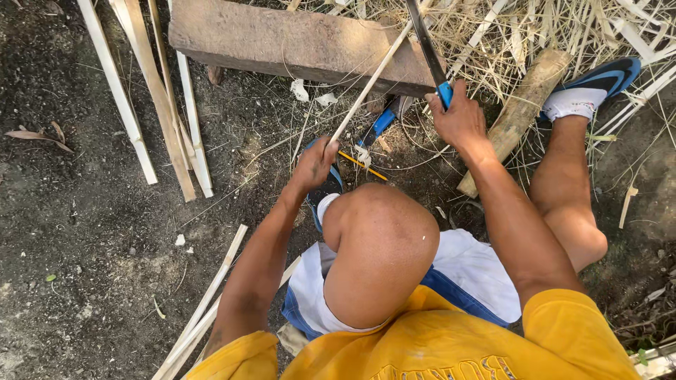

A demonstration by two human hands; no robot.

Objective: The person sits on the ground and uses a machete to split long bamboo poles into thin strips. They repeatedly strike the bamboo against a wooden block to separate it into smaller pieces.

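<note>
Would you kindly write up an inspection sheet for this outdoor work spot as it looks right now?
Surface: bare dark soil with chips and shavings; a weathered wooden block lies across the top.
Job's things: a thin pale strip slants over the block; a long dark blade with a blue handle is raised above it.
Clutter: split pale slats on the left, more slats lower left, a short log, a yellow stick.
Hands: left hand grips the strip's lower end; right hand closed on the blade's handle.
Cables: nothing seen.
Surroundings: dry straw at upper right; blue sandal on the right foot.
</note>
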